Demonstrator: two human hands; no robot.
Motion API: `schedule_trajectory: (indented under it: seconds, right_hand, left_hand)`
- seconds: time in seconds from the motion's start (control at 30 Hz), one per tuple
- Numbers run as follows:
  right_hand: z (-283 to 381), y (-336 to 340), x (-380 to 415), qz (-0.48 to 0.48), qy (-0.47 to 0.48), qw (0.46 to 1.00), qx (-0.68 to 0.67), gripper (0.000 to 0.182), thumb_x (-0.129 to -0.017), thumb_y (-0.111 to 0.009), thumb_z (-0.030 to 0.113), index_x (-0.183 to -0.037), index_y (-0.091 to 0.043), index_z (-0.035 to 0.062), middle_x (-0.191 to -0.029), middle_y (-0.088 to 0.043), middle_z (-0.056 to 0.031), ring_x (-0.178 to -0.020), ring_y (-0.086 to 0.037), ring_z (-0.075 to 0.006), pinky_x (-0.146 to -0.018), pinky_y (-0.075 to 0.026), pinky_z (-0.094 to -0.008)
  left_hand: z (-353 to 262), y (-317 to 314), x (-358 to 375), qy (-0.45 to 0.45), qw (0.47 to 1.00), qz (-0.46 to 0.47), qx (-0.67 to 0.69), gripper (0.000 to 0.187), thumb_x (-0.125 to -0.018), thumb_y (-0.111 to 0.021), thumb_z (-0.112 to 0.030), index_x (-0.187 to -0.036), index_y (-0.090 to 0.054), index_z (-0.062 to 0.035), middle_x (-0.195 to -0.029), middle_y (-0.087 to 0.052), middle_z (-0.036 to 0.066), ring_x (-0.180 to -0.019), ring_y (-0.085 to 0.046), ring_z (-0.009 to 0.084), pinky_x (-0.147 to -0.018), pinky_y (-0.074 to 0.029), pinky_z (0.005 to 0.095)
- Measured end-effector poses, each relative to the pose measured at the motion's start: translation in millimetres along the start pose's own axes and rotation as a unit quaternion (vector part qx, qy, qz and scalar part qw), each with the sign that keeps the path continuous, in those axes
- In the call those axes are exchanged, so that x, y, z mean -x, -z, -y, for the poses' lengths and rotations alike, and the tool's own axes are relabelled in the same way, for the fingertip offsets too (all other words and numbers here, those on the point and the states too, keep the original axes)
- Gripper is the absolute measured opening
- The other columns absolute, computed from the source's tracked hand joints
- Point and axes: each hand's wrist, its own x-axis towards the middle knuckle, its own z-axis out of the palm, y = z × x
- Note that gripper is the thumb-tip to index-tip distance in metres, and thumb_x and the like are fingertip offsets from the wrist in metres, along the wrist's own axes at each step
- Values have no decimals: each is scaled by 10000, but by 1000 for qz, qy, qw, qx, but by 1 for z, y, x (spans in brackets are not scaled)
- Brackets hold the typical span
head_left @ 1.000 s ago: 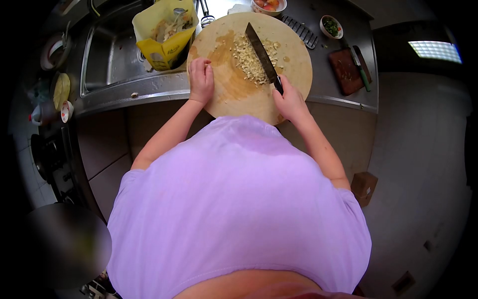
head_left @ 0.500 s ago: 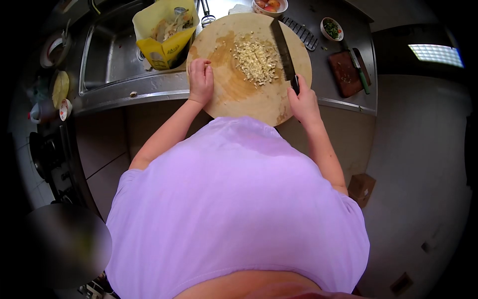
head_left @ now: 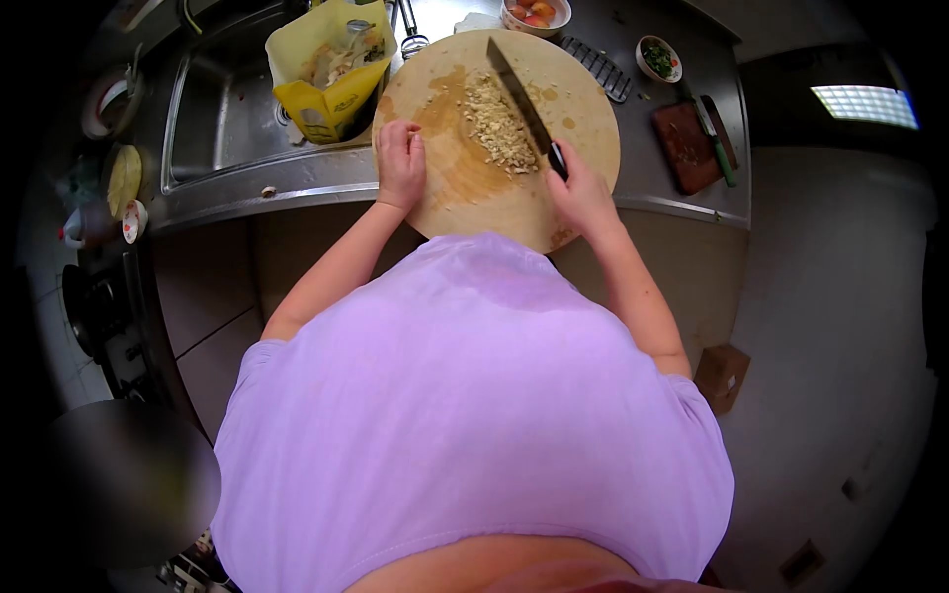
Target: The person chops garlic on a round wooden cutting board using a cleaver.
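Note:
A round wooden cutting board [head_left: 465, 208] lies at the counter's front edge. On it is a heap of finely chopped pale bits [head_left: 499, 128] that look like garlic. My right hand [head_left: 581, 193] grips the black handle of a kitchen knife [head_left: 521, 99]. The long dark blade slants up and left along the right side of the heap, touching or just over it. My left hand [head_left: 400, 166] rests on the board's left edge with its fingers curled in, well apart from the blade. No object shows in those fingers.
Left of the board are a sink [head_left: 222, 119] and a yellow bag of scraps [head_left: 331, 84]. Behind stand a bowl of reddish fruit [head_left: 536, 14] and a dark rack [head_left: 596, 67]. To the right are a bowl of chopped greens [head_left: 657, 59], a brown board [head_left: 684, 148] and a green-handled knife [head_left: 720, 148].
My right hand has moved the knife left, turning its blade to a steeper slant against the heap. The heap is narrower and pushed left. My left hand stays on the board's edge.

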Motion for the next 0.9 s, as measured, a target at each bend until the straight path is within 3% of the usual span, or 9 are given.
schedule_trajectory:
  seconds: [0.07,0.13,0.23,0.43,0.47,0.63,0.7,0.8,0.9]
  right_hand:
    - [-14,11,-25,-19,3,999,31,490,-871,-553,279,-1341,-491,157,-957,-664,-250,-888,-644,-432,-802,-509,-496]
    - [-28,19,-53,-27,3,998,51,491,-865,-560,267,-1337,-493,152,-975,-663,-250,-908,-643,-426,-810,-508,-493]
    - [-35,26,-77,-36,68,992,104,484,-853,-574,237,-1324,-499,155,-1006,-665,-213,-935,-640,-402,-798,-512,-457]
    - [-13,24,-64,130,114,980,99,449,-827,-573,162,-1276,-544,160,-1017,-665,-204,-922,-636,-388,-794,-509,-446]
    - [-27,18,-56,135,198,964,113,436,-822,-581,159,-1257,-560,149,-1020,-663,-182,-920,-638,-369,-784,-512,-435]
    - [-17,37,-33,174,190,963,75,425,-823,-583,165,-1246,-569,135,-1044,-660,-174,-948,-632,-355,-795,-511,-424]
    - [-19,42,-18,72,144,986,44,430,-818,-582,177,-1245,-568,136,-1039,-666,-177,-936,-636,-372,-796,-512,-440]
    - [-34,41,-16,-8,53,995,82,447,-818,-565,193,-1261,-558,143,-995,-676,-190,-909,-644,-391,-793,-514,-474]
    - [-50,34,-17,-55,26,989,138,463,-819,-548,202,-1280,-548,151,-938,-680,-207,-863,-648,-414,-776,-517,-508]
  left_hand:
    - [-1,1,2,-7,1000,-1,-1,143,-914,-509,-104,-1013,-558,-13,-974,-528,156,-936,-502,319,-871,-397,388]
    - [-3,2,1,14,1000,10,-2,154,-882,-528,-94,-1016,-566,-27,-1014,-553,165,-995,-492,346,-905,-380,427]
    - [1,-1,1,2,1000,-2,-7,155,-882,-529,-93,-1017,-565,-24,-1012,-552,166,-990,-494,345,-903,-383,425]
    - [1,-1,1,21,1000,0,8,157,-885,-525,-88,-1019,-562,-15,-1007,-548,167,-980,-500,344,-894,-396,417]
    - [0,-1,2,23,1000,-1,8,157,-885,-525,-88,-1019,-562,-15,-1007,-548,167,-980,-500,344,-894,-396,417]
    - [1,0,0,29,999,11,22,235,-896,-511,-85,-1108,-572,-4,-1111,-558,189,-1082,-504,362,-977,-386,420]
    - [1,0,-1,32,999,14,14,268,-907,-507,-95,-1150,-568,2,-1158,-553,197,-1125,-498,367,-1004,-378,419]
    - [-2,-3,-12,26,999,24,28,321,-930,-500,-117,-1218,-556,14,-1231,-549,212,-1180,-495,373,-1036,-374,416]
    - [6,-19,-30,14,998,44,45,350,-946,-500,-144,-1250,-546,24,-1262,-554,222,-1190,-505,374,-1035,-386,414]
